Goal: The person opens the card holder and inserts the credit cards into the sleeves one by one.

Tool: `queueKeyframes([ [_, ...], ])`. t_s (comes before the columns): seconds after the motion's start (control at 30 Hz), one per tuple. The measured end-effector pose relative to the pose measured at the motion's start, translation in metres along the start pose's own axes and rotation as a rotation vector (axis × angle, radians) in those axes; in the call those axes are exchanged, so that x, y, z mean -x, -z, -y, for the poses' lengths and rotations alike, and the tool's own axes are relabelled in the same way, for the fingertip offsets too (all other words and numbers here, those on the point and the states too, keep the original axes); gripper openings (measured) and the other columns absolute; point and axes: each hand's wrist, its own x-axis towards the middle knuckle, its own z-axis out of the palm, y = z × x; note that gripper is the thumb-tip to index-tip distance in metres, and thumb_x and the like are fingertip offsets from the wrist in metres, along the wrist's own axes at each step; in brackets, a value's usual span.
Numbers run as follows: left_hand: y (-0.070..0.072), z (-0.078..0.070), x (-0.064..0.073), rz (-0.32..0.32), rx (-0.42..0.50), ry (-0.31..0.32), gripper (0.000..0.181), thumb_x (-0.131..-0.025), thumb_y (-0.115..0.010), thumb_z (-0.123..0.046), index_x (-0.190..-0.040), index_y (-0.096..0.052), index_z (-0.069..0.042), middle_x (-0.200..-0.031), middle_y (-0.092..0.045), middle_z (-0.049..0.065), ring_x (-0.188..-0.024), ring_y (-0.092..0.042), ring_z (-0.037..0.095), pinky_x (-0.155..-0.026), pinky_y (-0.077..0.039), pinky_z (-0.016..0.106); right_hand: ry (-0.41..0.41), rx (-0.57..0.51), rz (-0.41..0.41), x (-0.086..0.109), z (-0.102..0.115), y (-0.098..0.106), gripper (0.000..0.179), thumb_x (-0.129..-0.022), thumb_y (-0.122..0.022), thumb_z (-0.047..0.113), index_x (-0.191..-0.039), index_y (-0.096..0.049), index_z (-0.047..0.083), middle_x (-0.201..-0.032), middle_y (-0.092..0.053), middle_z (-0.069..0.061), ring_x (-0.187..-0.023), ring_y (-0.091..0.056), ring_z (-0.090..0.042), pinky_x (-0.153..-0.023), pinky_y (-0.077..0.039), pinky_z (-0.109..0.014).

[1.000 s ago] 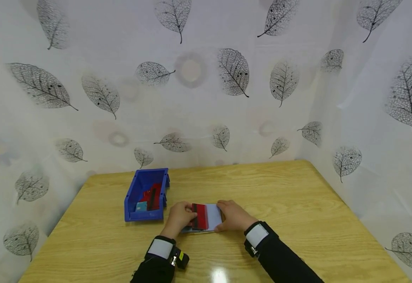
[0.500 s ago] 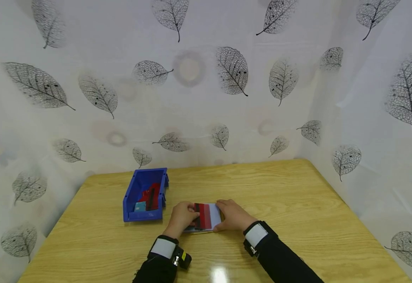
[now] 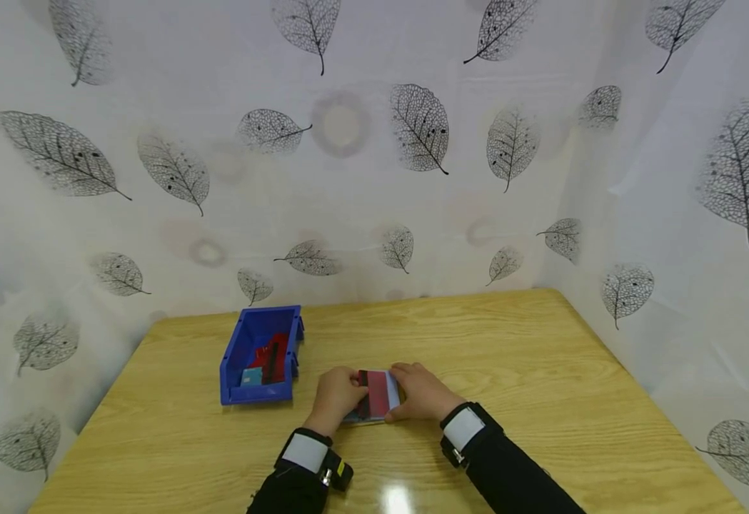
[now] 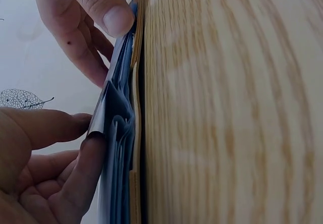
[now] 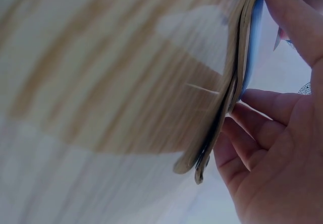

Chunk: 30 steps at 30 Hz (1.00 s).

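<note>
In the head view, my left hand (image 3: 335,396) pinches the left edge of a red card with a dark stripe (image 3: 378,394). Much of the card lies under a clear sleeve of a card holder (image 3: 394,385) and looks pinkish through it. My right hand (image 3: 424,392) grips the holder's right edge, thumb at the near side and fingers at the far side. Seen edge-on in the left wrist view, the holder has a tan cover (image 4: 135,98) and several bluish sleeves (image 4: 117,158), with the left thumb and forefinger at the sleeve's mouth.
A blue plastic bin (image 3: 256,394) stands on the wooden table (image 3: 509,357) left of the hands. Inside it lie several red cards (image 3: 275,357) and a light blue card (image 3: 252,376). A leaf-patterned curtain (image 3: 348,193) hangs behind the table and along its sides.
My left hand has moved right, sliding the red card farther under the clear sleeve towards the right hand. The right hand keeps its grip on the holder.
</note>
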Motion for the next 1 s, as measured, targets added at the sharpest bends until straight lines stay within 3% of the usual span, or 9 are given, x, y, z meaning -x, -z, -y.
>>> queueKeyframes([
  [0.2,-0.005,-0.002,0.0,0.002,-0.008,-0.014,0.006,-0.081,-0.074,-0.01,-0.081,-0.071,-0.004,-0.059,-0.054,-0.004,-0.054,-0.048,0.008,-0.048,-0.037,0.021,0.009,0.007,-0.002,0.0,0.001,0.002,0.087,-0.072,-0.084,0.042,-0.137,-0.049,-0.004,-0.141,-0.049,-0.02,-0.128,-0.045,-0.039,-0.103,-0.039,-0.048],
  [0.4,-0.007,-0.006,0.002,-0.014,-0.033,-0.021,0.014,-0.08,-0.074,-0.009,-0.071,-0.063,-0.006,-0.056,-0.046,-0.005,-0.052,-0.043,0.01,-0.046,-0.032,0.022,0.011,0.015,0.003,0.0,0.002,0.001,0.085,-0.072,-0.084,0.042,-0.136,-0.051,-0.003,-0.14,-0.05,-0.019,-0.126,-0.046,-0.037,-0.102,-0.04,-0.047],
  [0.73,-0.009,-0.014,0.003,-0.02,-0.115,-0.07,0.016,-0.076,-0.075,-0.011,-0.07,-0.063,-0.003,-0.064,-0.057,0.003,-0.056,-0.048,0.016,-0.051,-0.04,0.03,0.015,0.0,-0.001,0.001,0.003,0.003,0.084,-0.071,-0.085,0.04,-0.135,-0.051,-0.004,-0.138,-0.051,-0.02,-0.127,-0.046,-0.038,-0.103,-0.039,-0.047],
  [1.0,-0.017,-0.018,0.0,-0.04,-0.259,-0.067,0.023,-0.075,-0.078,-0.018,-0.076,-0.068,0.002,-0.074,-0.066,0.012,-0.067,-0.063,0.026,-0.062,-0.051,0.039,0.014,-0.016,0.003,-0.001,0.002,0.002,0.084,-0.072,-0.085,0.038,-0.135,-0.05,-0.005,-0.138,-0.05,-0.021,-0.128,-0.045,-0.039,-0.104,-0.038,-0.047],
])
